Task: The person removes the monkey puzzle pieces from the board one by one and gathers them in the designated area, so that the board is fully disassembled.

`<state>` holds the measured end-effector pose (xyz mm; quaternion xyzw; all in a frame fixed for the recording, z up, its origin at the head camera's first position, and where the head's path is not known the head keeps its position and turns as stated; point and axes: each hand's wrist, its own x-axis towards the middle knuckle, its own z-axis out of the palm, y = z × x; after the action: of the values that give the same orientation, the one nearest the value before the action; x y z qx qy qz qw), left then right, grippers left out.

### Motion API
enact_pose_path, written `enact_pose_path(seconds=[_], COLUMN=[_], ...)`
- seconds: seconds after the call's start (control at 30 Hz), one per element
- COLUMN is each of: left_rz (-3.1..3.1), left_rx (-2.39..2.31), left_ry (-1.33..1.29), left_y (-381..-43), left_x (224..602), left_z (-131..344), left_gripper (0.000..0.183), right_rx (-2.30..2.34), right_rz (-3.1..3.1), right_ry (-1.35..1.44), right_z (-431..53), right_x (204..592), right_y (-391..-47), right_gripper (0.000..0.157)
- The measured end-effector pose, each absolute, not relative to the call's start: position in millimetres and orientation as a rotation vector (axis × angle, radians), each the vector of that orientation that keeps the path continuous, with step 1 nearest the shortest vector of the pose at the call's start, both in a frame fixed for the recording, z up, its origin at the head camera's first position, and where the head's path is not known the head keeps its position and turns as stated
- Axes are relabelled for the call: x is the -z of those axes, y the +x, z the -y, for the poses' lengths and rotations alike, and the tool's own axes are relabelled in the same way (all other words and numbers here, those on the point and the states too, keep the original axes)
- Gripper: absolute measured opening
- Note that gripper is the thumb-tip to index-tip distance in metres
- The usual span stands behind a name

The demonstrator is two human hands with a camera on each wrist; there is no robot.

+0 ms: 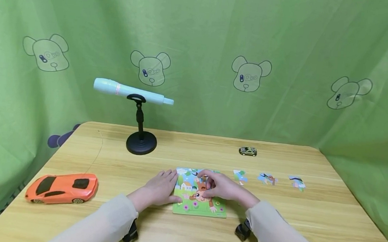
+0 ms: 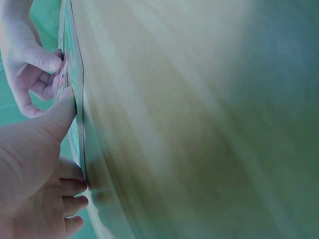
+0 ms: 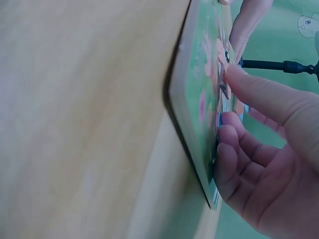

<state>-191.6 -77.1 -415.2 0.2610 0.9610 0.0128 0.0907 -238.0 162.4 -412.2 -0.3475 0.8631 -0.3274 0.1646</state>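
A jigsaw puzzle board (image 1: pixel 203 210) with a monkey, a house and flowers on it lies flat on the table. My left hand (image 1: pixel 160 188) rests along its left edge, fingers stretched forward, the thumb on the lower left corner. Over the board, my right hand (image 1: pixel 224 187) has its thumb and forefinger at opposite sides of a puzzle piece (image 3: pixel 224 89) near the monkey's face. That piece sits slightly tilted, one edge raised under the thumb in the right wrist view. The other right fingers are curled, and this hand covers the board's upper right part.
Three loose puzzle pieces, including a blue-and-green one (image 1: pixel 240 175), lie in a row right of the board. Behind them stands a small toy car (image 1: pixel 248 151). A light blue toy microphone (image 1: pixel 140 93) on a black stand (image 1: pixel 141 143) and an orange car (image 1: pixel 62 188) are at left.
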Motion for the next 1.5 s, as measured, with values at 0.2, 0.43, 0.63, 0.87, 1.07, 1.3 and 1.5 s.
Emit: enact_pose_path(seconds=[0.2, 0.43, 0.63, 0.87, 1.07, 1.3, 1.5], left_rz=[-2.855, -2.858, -2.861, -2.863, -2.865, -2.866, -2.866], left_rx=[-0.049, -0.054, -0.052, -0.046, -0.048, -0.041, -0.041], left_ry=[0.778, 0.776, 0.773, 0.782, 0.786, 0.785, 0.780], left_y=[-190, -191, -191, -191, -190, -190, -191], left_x=[415, 415, 416, 416, 415, 415, 417], left_z=[77, 77, 76, 76, 76, 76, 77], left_gripper=[0.083, 0.084, 0.084, 0.084, 0.084, 0.084, 0.084], right_rx=[1.045, 1.175, 1.317, 1.433, 1.452, 1.468, 1.451], right_rz=[-2.452, -2.437, -2.346, -2.341, -2.431, -2.469, -2.493], right_ry=[-0.926, -0.876, -0.785, -0.624, -0.503, -0.444, -0.363], right_z=[-165, -168, -176, -196, -223, -264, -296], right_x=[412, 414, 408, 395, 386, 380, 380], right_y=[-237, -237, -240, -237, -234, -232, -227], right_gripper=[0.034, 0.025, 0.028, 0.020, 0.016, 0.020, 0.027])
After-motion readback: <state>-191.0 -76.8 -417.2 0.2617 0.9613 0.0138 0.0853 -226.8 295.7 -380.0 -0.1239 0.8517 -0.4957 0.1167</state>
